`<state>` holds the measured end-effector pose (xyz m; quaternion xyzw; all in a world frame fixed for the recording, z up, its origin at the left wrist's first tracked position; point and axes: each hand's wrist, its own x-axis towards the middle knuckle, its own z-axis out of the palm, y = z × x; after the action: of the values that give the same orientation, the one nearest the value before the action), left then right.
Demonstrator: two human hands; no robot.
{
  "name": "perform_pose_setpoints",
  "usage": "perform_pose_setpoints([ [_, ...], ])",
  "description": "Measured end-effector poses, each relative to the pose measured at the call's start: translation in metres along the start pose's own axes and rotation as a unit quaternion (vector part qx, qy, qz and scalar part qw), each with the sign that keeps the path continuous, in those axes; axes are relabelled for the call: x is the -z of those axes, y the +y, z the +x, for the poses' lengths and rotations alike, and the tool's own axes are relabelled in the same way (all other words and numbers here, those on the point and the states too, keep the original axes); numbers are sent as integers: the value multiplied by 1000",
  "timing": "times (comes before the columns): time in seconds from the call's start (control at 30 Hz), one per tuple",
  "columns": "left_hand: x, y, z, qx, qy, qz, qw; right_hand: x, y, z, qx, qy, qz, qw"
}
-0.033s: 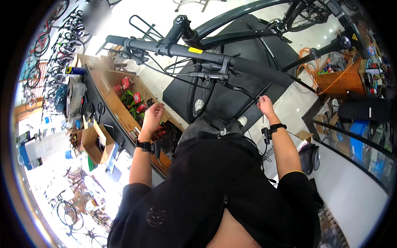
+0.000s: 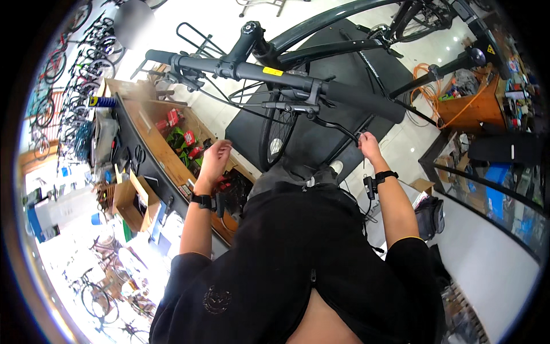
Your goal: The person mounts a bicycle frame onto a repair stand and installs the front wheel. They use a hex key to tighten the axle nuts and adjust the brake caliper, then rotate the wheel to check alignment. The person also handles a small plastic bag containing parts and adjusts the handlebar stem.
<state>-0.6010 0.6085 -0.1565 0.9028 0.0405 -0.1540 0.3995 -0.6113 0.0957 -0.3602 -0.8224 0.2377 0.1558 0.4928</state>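
Observation:
A black bicycle stands in front of me, its flat handlebar (image 2: pixel 269 74) running across the upper middle with a yellow label on it. The curved brake lever (image 2: pixel 335 126) reaches down from the right side of the bar. At its tip, my right hand (image 2: pixel 369 145) is closed, with thumb and fingers pinched on the lever end. My left hand (image 2: pixel 216 159) hovers beside the wooden drawer (image 2: pixel 150 123), below the left part of the bar. Its fingers are loosely bent and slightly apart, and nothing shows in them. The front wheel (image 2: pixel 267 132) is partly hidden behind the bar.
A dark mat (image 2: pixel 240 129) lies under the bicycle, and a work-stand arm (image 2: pixel 441 74) grips its frame. Red and green packages (image 2: pixel 182 137) fill the drawer. A cardboard box (image 2: pixel 136 203) sits at left. Orange hose (image 2: pixel 427 86) coils at right, near a glass case (image 2: pixel 487 189).
My left hand has shifted slightly up and to the right, and its fingers have loosened. My right hand stays at the brake lever tip with hardly any movement.

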Motion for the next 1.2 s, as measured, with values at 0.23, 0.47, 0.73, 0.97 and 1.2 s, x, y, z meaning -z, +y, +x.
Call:
perform_pose_setpoints([
  [0.23,-16,7,100,-129,-175,8,976,-6,-21,-31,16,-4,-71,997],
  [0.47,-52,2,145,-202,-277,77,936,-48,18,-26,126,-6,-229,965],
  [0.73,-72,-33,172,-234,-169,118,950,-128,-73,11,-1,8,60,998],
  [0.97,-78,-17,170,-2,-240,37,970,-210,-58,82,-80,-40,145,985],
  [1.2,-83,9,165,32,-284,-26,958,-259,-28,124,-31,66,171,983],
])
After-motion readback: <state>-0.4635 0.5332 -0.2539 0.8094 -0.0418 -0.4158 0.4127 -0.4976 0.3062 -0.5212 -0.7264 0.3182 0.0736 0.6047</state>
